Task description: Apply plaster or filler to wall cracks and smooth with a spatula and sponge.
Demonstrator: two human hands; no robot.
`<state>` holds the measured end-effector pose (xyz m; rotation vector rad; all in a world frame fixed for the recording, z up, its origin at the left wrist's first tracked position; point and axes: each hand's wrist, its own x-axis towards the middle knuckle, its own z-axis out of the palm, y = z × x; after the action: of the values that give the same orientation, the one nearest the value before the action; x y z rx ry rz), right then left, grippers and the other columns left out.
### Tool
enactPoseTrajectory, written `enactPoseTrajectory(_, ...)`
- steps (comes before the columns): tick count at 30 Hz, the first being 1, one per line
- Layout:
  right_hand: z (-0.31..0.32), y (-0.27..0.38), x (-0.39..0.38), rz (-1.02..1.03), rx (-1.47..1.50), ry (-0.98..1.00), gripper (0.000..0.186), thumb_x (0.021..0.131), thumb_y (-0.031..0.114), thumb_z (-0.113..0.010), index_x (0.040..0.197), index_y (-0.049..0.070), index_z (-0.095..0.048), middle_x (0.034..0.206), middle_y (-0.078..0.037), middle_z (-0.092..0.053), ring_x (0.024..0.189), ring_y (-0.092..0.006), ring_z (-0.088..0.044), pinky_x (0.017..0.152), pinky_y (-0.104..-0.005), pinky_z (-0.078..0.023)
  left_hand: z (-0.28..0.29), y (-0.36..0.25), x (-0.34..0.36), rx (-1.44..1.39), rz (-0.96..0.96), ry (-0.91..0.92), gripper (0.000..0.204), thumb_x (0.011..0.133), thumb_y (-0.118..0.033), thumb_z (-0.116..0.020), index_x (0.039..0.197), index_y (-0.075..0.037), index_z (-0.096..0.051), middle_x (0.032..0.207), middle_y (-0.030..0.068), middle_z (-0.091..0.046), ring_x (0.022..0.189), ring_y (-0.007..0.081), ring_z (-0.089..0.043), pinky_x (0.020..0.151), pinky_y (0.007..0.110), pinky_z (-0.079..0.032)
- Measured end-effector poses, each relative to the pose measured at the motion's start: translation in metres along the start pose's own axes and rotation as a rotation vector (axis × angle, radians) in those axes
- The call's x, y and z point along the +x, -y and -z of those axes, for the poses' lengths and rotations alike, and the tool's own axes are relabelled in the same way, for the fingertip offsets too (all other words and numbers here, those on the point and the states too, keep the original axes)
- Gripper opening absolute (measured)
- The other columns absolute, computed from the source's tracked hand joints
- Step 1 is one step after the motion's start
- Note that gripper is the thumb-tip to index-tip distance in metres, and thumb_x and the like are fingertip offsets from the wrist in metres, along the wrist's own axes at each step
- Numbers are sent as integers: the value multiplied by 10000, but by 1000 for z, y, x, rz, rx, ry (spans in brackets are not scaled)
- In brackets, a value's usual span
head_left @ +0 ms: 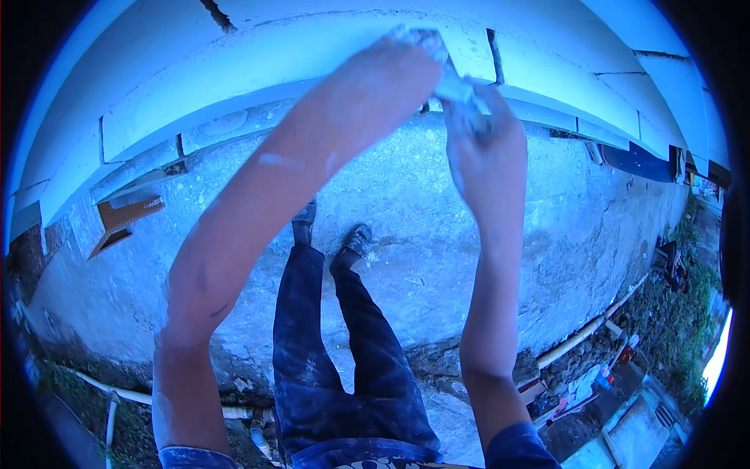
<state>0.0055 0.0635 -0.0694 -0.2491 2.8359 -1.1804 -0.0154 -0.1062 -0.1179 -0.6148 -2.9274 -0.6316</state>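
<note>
Both my hands are raised against a pale wall [258, 59] built of large blocks with dark open joints. My left hand [414, 51] is at the wall face, its fingers bent and smeared by motion. A thin dark edge shows beside them, but I cannot make out what it belongs to. Just right of and below it, my right hand [486, 129] is closed around a pale, flat-edged piece [455, 89], blurred and of a kind I cannot tell. The two hands are close together. Whitish smudges mark my left forearm.
I stand on a rough concrete floor [406, 187] below the wall. An open cardboard box [125, 220] lies at the left. To the right, a pale pipe [578, 334] runs along the concrete's edge, with scattered litter and plants [664, 320] beyond it. Another pipe [129, 395] is at lower left.
</note>
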Motion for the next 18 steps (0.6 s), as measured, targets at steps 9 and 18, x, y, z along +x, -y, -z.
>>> enactPoseTrajectory(9, -7, 3, 6, 106, -26, -57, 355, 908, 169, -647, 1213, -11, -663, 671, -170, -682, 612, -301, -715, 606, -409, -545, 24, -7, -9, 120, 173, 138, 400, 868, -99, -688, 1258, -32, -636, 1281, 174, -643, 1302, 341, -551, 1149, 414, -420)
enactPoseTrajectory(18, -27, 4, 2, 115, -8, -76, 353, 898, 163, -639, 1199, -21, -652, 656, -193, -663, 603, -291, -708, 595, -393, -533, 16, 6, -27, 145, 46, -134, 312, 900, -53, -631, 1208, -32, -680, 1289, 157, -669, 1254, 297, -608, 1085, 422, -478)
